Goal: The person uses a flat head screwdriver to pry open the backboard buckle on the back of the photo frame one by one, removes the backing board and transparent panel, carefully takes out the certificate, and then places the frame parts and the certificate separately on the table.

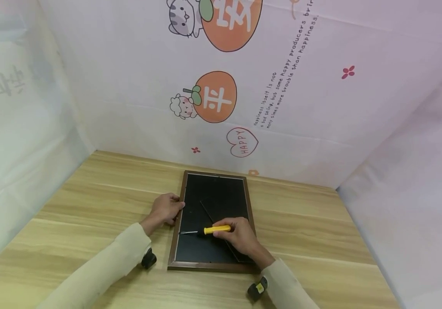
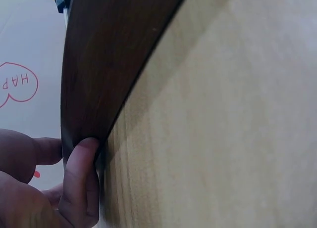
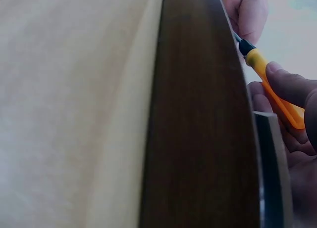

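Note:
A picture frame point(image 1: 205, 266) with brown wooden edges lies back side up on the table, showing its black backing board point(image 1: 214, 191). A support leg point(image 3: 275, 168) sticks up a little from the board at the right. My left hand point(image 1: 166, 209) pinches the frame's left edge between thumb and fingers. In my right hand point(image 1: 241, 237) is a flat screwdriver point(image 1: 217, 229), its yellow handle held between thumb and fingers. The metal shaft points left, with its tip at the inner left edge of the frame, on the near half. Part of the leg is hidden behind the right hand.
The wood-grain table point(image 1: 306, 240) extends to both sides of the frame. Printed white cloth point(image 1: 294, 163) hangs close behind the frame's far end, and more cloth encloses the left and right sides. A black device point(image 1: 148, 259) is worn at each wrist.

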Available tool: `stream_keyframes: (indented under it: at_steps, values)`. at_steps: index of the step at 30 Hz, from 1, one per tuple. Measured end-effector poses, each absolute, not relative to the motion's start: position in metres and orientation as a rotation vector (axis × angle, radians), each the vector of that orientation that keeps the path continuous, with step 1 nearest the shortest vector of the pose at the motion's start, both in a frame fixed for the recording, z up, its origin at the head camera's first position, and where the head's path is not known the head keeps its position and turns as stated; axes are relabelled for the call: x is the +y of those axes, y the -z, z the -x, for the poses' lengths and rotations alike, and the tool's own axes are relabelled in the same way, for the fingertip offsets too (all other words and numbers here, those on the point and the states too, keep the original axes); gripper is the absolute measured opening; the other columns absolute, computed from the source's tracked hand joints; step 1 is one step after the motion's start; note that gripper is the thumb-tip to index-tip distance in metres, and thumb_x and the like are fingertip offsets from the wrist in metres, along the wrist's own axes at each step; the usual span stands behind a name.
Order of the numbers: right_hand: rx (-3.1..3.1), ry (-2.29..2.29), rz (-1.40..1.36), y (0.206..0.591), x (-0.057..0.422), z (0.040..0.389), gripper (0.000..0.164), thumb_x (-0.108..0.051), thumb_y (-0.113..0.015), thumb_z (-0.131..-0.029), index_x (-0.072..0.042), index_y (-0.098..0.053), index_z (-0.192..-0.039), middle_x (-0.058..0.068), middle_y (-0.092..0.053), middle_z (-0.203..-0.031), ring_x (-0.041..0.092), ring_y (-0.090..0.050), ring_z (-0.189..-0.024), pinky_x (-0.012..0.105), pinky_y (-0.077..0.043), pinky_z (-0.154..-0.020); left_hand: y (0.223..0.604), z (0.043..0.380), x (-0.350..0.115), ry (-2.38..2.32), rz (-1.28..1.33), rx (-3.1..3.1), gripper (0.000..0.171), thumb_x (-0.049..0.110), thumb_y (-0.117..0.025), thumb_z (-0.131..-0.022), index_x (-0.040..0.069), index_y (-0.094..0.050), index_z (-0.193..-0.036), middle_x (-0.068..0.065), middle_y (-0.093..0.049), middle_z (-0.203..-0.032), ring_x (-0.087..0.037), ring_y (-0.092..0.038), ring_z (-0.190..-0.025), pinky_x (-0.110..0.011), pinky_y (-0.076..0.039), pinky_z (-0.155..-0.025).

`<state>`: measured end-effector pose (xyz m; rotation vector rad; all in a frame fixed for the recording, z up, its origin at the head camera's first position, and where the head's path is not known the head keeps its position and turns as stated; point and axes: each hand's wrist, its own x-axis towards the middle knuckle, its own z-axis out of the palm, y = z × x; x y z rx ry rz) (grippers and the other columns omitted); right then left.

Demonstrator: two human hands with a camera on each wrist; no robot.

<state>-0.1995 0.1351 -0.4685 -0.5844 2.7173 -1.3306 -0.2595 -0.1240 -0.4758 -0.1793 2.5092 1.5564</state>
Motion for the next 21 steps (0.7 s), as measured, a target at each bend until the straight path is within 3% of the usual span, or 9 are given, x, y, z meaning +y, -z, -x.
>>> stream_keyframes:
  at_steps: [21]
  values:
    - [2.826, 1.155, 0.644, 0.4732, 0.1356, 0.1964, 0.018, -0.024, -0.077, -0.085, -0.018, -0.077, -0.102, -0.001, -0.076, -0.101, 0.008, -0.067, -0.087, 0.019, -0.055, -0.074, 0.4714, 0.2584, -0.1226, -1.522, 0.142, 2.508, 0.042, 0.018, -0.060, -0.096, -0.002, -0.053, -0.132, -0.025, -0.063, -0.114, -0.019, -0.066, -0.065, -0.031, -0.057, -0.049]
